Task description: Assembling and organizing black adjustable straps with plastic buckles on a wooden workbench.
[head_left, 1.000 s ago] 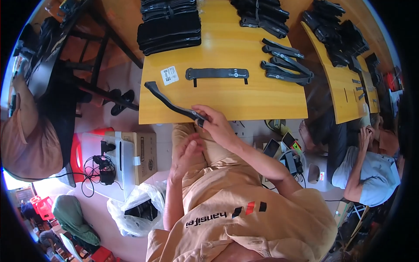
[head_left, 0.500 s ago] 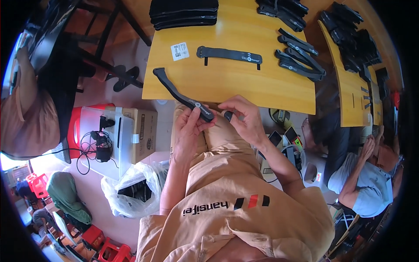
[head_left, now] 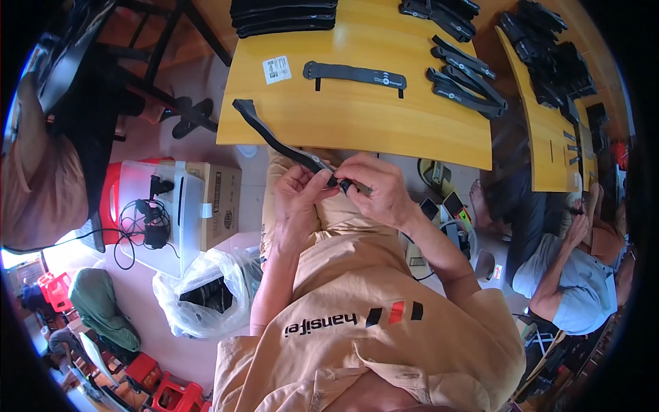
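Observation:
A dark strap [head_left: 271, 139] with pale print slants from the table's front edge down to my lap. My left hand [head_left: 299, 197] pinches it near its lower end, thumb on top. Close against that end, my right hand [head_left: 379, 187] grips a small black piece [head_left: 345, 185] between thumb and fingers. The two hands almost meet here, and I cannot tell whether the piece is fixed to the strap. Beyond them another dark strap [head_left: 357, 75] lies flat across the yellow table [head_left: 329, 127], with two short black tabs under its near side.
A white label [head_left: 276, 70] and a black stack [head_left: 285, 18] are on the table's left; more straps [head_left: 467, 89] lie at its right. On the floor to my left stand a cardboard box [head_left: 221, 206] and a plastic bag [head_left: 206, 295]. A co-worker [head_left: 563, 275] sits at right.
My right hand has brought the small black piece left, against the strap's lower end. The strap end has turned in my left hand. The whole view has shifted slightly.

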Demonstrator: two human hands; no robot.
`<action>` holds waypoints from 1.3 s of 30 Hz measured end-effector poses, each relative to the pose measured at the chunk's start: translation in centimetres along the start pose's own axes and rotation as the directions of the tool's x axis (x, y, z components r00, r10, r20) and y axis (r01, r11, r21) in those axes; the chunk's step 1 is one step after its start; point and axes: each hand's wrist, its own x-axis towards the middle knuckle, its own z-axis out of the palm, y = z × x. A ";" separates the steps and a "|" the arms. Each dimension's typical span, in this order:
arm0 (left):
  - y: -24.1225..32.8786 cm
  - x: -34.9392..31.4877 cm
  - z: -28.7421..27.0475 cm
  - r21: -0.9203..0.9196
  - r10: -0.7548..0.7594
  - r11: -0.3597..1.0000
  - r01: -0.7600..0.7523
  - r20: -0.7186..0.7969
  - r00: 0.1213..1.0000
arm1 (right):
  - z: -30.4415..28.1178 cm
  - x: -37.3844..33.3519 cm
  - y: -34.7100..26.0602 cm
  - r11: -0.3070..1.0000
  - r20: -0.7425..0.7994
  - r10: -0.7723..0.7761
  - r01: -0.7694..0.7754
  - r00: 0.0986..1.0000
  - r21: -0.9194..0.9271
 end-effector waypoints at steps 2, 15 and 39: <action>0.2 -0.1 0.1 0.008 -0.015 1.000 0.015 -0.014 1.000 | -0.1 0.0 0.0 1.000 0.021 -0.004 0.005 1.000 -0.016; 0.4 0.1 0.7 0.098 0.033 0.995 -0.027 -0.062 0.998 | 0.1 0.3 0.1 0.997 0.015 0.053 -0.052 0.998 -0.060; 0.4 0.8 -0.4 0.589 0.008 0.807 -0.051 0.075 0.997 | 1.5 1.7 -0.1 0.982 0.025 0.188 -0.188 0.982 0.001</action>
